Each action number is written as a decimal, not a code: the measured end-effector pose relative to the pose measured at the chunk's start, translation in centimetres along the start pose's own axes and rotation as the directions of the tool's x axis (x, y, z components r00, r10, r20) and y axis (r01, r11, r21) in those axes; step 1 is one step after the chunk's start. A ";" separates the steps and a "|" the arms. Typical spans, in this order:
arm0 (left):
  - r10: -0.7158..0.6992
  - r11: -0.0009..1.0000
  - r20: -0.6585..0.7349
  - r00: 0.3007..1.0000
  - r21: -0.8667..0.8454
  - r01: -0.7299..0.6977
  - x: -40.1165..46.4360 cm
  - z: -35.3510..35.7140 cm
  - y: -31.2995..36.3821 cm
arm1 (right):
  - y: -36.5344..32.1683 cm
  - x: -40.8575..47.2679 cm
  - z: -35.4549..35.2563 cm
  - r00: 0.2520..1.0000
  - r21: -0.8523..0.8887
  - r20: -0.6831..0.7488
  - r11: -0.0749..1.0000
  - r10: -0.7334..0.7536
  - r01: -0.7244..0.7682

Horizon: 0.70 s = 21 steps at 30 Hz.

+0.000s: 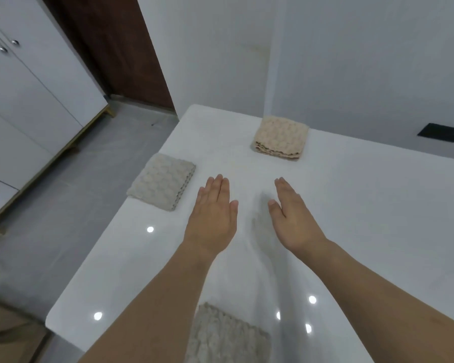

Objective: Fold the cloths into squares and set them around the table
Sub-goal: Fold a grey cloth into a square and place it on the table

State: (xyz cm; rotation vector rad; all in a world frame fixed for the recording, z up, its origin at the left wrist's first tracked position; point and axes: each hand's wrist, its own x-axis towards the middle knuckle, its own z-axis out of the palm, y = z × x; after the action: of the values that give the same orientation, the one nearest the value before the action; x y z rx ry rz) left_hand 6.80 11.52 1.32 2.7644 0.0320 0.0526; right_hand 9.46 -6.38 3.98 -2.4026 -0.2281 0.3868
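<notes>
Across the middle of the frame, both hands hover flat over bare white table (351, 205). Left hand (212, 213) and right hand (291, 218): fingers straight and together, palms down, nothing held.

Three folded cloths in view. Grey cloth (163, 180) at left of centre, sitting right at the table's left edge. Beige cloth (281, 137) above centre, near the far edge by the wall. Third cloth (223, 336) at the bottom of the frame, between the forearms, only partly visible.

Risks, as judged:
- Grey cloth lies so close to the edge that a brush from the left hand or forearm could push it off onto the floor.
- Beige cloth shows loose, stacked layers on its near side; a nudge could fan the fold open.
- Glossy tabletop looks slippery, so any cloth may slide if touched.
- Bottom cloth sits under the arms; drawing them back low could drag or rumple it.
</notes>
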 end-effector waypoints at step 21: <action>0.335 0.942 0.233 0.913 -0.090 -0.323 -0.7 -2.5 -10.3 | -4.8 -3.6 7.7 0.949 0.054 -0.223 0.975 0.223 -0.216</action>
State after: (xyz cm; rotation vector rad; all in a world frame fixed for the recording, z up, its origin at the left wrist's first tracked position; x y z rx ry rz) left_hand 5.88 21.98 -0.13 2.6747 -0.4951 -0.1982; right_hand 3.18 0.93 2.41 -2.4257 0.1490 0.2086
